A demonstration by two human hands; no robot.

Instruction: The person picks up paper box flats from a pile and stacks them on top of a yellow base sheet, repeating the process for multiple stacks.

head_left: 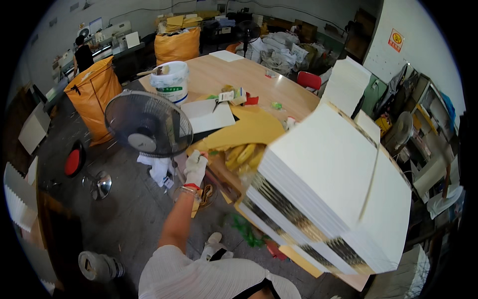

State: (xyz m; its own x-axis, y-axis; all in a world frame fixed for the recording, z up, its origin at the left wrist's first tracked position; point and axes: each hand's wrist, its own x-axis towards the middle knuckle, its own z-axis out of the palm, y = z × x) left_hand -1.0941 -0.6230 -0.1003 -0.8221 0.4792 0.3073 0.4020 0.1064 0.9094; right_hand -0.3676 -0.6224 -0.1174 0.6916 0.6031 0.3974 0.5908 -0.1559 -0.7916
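My left hand [195, 168], in a pale glove with a red band at the wrist, is at the near left edge of the table, just below the fan [148, 123]. Its fingers are curled; what they hold, if anything, I cannot make out. To its right, several yellow bananas [241, 155] lie in an open space under the tabletop. A tall stack of large white sheets [323, 164] with dark, patterned layers along its side rises at the right. My right hand does not show.
A white bucket [172, 84] with a brush stands on the wooden table [249, 74], near scissors [216, 103] on a white board. Orange sacks [94, 97] stand at the left, near a red stool [74, 159]. A person [83, 56] is at the far left.
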